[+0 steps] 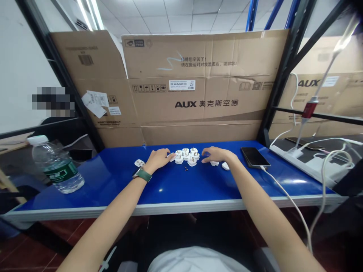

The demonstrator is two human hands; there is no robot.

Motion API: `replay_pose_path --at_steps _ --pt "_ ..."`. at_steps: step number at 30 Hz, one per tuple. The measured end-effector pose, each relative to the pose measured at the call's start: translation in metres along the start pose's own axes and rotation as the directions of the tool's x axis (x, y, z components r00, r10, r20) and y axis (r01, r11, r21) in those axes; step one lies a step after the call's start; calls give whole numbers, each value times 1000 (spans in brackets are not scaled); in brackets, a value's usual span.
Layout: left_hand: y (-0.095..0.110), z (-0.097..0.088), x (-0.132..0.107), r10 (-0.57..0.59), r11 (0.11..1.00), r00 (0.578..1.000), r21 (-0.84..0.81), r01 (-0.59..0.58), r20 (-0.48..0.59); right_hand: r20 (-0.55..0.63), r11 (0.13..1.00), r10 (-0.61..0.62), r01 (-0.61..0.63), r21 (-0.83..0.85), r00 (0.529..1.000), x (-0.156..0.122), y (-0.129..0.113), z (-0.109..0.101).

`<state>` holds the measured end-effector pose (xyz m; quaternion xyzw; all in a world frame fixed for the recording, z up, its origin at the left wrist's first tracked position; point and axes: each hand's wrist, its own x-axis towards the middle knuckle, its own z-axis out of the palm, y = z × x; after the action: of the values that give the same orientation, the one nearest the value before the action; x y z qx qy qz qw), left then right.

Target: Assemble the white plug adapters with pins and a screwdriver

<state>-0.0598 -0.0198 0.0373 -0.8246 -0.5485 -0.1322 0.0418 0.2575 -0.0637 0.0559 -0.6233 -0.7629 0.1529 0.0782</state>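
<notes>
Plugs point(185, 155), white and mostly pins-up, crowd into a cluster on the blue surface point(176, 190). Just left of it, the left hand point(157, 158) has its fingertips at the outermost plug point(172, 158); from where I stand I can't tell whether they pinch it or merely touch. Right of the cluster, the right hand point(217, 154) is loosely curled, thumb and fingers parted, nothing visible between them. To my mind, a light touch on the white bodies, rather than the pins, would suit these best, with care not to brush the small dark bits point(186, 168) just in front of the cluster. The only container I notice is a clear, capped bottle point(58, 166), well left of the cluster; I can't make out how full it is.
</notes>
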Motion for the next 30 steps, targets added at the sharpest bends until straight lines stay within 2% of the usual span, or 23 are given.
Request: replay_pose_path --at_steps 2,5,8,10,13,16,18,21,23,27,30 --pt "-4 -8 -1 -35 999 999 2 35 -35 -25 998 58 -58 -18 998 -1 -1 -1" --pt "-18 -19 -3 -53 997 996 58 57 -75 2 962 256 -255 -97 967 -9 -3 -5" --pt "-39 -29 -6 -8 1000 996 -11 9 86 46 948 303 -297 -117 952 -17 -6 -9" --pt "-52 -34 -9 22 997 981 -79 -6 195 65 956 283 -277 -96 957 -19 -7 -10" --pt "-64 -41 -13 22 991 954 -130 18 299 25 976 205 -202 -79 979 -14 -4 -6" --pt "-68 -43 -15 -37 993 941 -90 71 336 -74 1000 11 -12 -19 997 -3 1 0" --pt "-70 -42 -15 -68 994 939 -53 90 336 -160 985 -130 146 88 978 4 2 3" --pt "-74 -37 -12 -76 997 940 -3 81 334 -284 907 -242 321 273 928 9 -1 5" --pt "-78 -33 -10 -47 999 948 -8 52 313 -310 834 -248 365 414 918 8 -5 4" --pt "-78 -31 -6 28 991 986 -131 -5 167 -178 629 -236 290 721 955 -1 -12 0" --pt "-70 -37 -6 71 968 996 -244 -54 61 -123 506 -272 251 825 954 -7 -16 -4"
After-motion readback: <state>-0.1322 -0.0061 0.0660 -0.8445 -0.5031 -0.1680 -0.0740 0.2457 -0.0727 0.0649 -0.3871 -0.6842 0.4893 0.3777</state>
